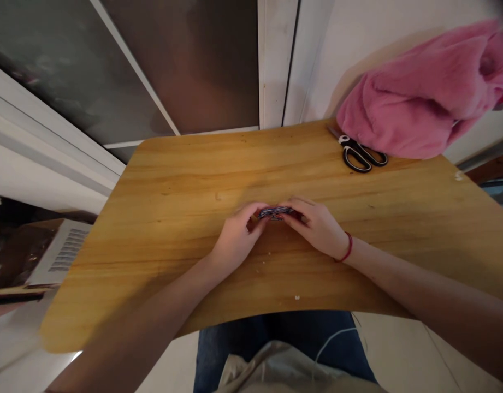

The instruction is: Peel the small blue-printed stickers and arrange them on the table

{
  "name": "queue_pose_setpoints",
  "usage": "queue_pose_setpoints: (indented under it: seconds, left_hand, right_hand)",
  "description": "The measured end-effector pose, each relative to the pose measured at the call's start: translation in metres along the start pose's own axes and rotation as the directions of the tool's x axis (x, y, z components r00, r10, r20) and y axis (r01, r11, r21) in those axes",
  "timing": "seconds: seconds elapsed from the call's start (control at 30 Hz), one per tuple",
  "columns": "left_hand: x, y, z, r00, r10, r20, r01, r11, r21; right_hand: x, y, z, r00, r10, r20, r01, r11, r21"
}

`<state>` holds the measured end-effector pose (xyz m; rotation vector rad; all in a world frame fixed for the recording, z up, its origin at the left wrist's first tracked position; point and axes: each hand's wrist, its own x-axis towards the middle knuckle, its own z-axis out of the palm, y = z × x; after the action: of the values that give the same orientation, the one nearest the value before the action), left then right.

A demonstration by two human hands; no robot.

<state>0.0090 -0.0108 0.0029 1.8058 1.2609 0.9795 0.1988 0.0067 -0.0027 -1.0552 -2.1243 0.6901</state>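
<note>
Both hands meet over the middle of the wooden table (pixel 185 218), one at each end of a small dark bundle (pixel 271 213) with pale, bluish streaks. It looks layered or wound, but its exact kind is too small to make out. My left hand (pixel 238 232) pinches the left end between thumb and fingers. At the right end, my right hand (pixel 317 224) does the same, with a red cord bracelet (pixel 348 247) round its wrist. Parts of the bundle are hidden by the fingertips.
Black-handled scissors (pixel 360 155) lie at the back right, against a pink plush item (pixel 410 98). Small white scraps (pixel 297 297) dot the table near its front edge. A dark-paned door (pixel 218 65) stands behind the table. To the left is a box (pixel 63 254).
</note>
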Motion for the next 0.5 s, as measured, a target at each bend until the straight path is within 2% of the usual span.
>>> queue_pose_setpoints:
  seconds: [0.17, 0.5]
  left_hand:
    - [0.003, -0.01, 0.001, 0.998, 0.064, 0.03, -0.069, 0.969, 0.239]
    - [0.004, -0.011, 0.001, 0.995, 0.078, 0.062, -0.089, 0.978, 0.191]
  right_hand:
    - [0.0, 0.007, 0.004, 1.0, -0.029, 0.011, 0.029, 0.998, -0.062]
    - [0.003, 0.006, 0.005, 0.998, 0.041, 0.056, -0.038, 0.998, -0.042]
